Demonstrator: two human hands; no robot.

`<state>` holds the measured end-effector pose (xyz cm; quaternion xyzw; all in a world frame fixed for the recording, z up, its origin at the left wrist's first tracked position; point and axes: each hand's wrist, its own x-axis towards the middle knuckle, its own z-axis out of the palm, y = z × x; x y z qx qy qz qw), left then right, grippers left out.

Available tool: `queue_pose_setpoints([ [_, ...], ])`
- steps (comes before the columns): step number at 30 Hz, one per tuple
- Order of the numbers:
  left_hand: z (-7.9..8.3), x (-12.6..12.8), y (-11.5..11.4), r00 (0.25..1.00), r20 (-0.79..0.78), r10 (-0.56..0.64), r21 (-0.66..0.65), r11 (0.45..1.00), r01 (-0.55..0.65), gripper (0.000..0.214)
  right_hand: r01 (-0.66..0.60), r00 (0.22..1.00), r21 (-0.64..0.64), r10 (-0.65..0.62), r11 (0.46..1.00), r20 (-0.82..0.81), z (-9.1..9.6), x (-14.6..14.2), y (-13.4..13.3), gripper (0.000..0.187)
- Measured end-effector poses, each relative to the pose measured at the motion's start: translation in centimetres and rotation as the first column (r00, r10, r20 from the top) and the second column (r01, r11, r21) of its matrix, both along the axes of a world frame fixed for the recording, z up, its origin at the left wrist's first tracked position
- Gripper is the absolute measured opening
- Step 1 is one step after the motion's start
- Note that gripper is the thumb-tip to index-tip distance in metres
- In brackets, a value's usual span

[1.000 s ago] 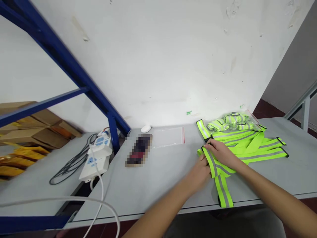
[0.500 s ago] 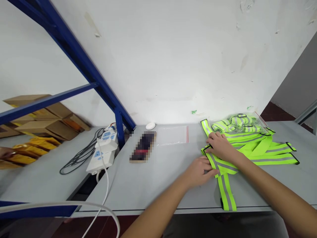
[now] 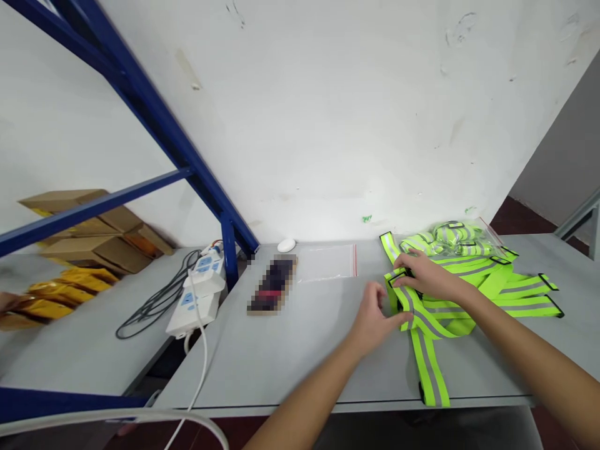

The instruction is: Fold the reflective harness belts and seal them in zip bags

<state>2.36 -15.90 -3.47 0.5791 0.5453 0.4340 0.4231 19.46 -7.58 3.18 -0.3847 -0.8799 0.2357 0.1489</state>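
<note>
Several neon-green reflective straps (image 3: 487, 284) with grey stripes and black ends lie overlapped on the grey table. My right hand (image 3: 429, 278) is closed on the black-edged end of one strap and lifts it slightly. At that strap's near left side, my left hand (image 3: 375, 322) has its fingers curled and its thumb against the green band; part of its grip is hidden behind the strap. One strap end (image 3: 430, 369) hangs toward the table's front edge. Behind the pile rests a clear bag (image 3: 462, 237) with rolled green straps inside.
A flat clear zip bag (image 3: 328, 261), a white oval object (image 3: 286, 245) and a pixelated phone-like object (image 3: 274, 284) lie to the left. Power strips (image 3: 197, 300) with cables sit beside the blue rack post (image 3: 229, 250). Further left are cardboard boxes (image 3: 89, 253), yellow packets (image 3: 70, 290) and another person's hand (image 3: 9, 303).
Both hands have raised the strap's end off the pile, and it now bends upward. My left fingers have curled more. The view has shifted slightly.
</note>
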Motion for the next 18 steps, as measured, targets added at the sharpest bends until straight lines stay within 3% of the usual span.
queue_pose_setpoints([
  [2,0.9,0.3,0.3,0.977,0.21,0.025,-0.055,0.998,-0.014,0.075,0.086,0.984,-0.024,-0.088,0.996,-0.152,0.4,0.5,-0.2,0.022],
  [4,2.1,0.7,0.8,0.918,0.377,-0.124,-0.093,0.981,0.17,0.072,0.165,0.941,-0.042,-0.17,0.985,-0.292,0.7,0.7,-0.4,0.023],
  [6,3.5,1.0,1.3,0.881,0.413,-0.233,-0.127,0.943,0.309,0.054,0.228,0.872,-0.06,-0.231,0.972,-0.431,0.7,0.9,-0.5,0.025],
  [10,6.0,1.7,2.2,0.902,0.357,-0.242,-0.186,0.928,0.322,0.037,0.297,0.75,-0.161,-0.334,0.941,-0.57,1.0,0.9,-0.4,0.031],
  [14,7.5,2.6,2.9,0.861,0.449,-0.238,-0.222,0.904,0.366,0.044,0.265,0.805,-0.154,-0.307,0.952,-0.508,2.0,0.2,-0.7,0.031],
  [18,7.1,3.2,2.7,0.74,0.665,-0.098,-0.262,0.897,0.355,0.041,0.221,0.826,-0.107,-0.244,0.97,-0.509,3.2,-0.2,-1.5,0.031],
])
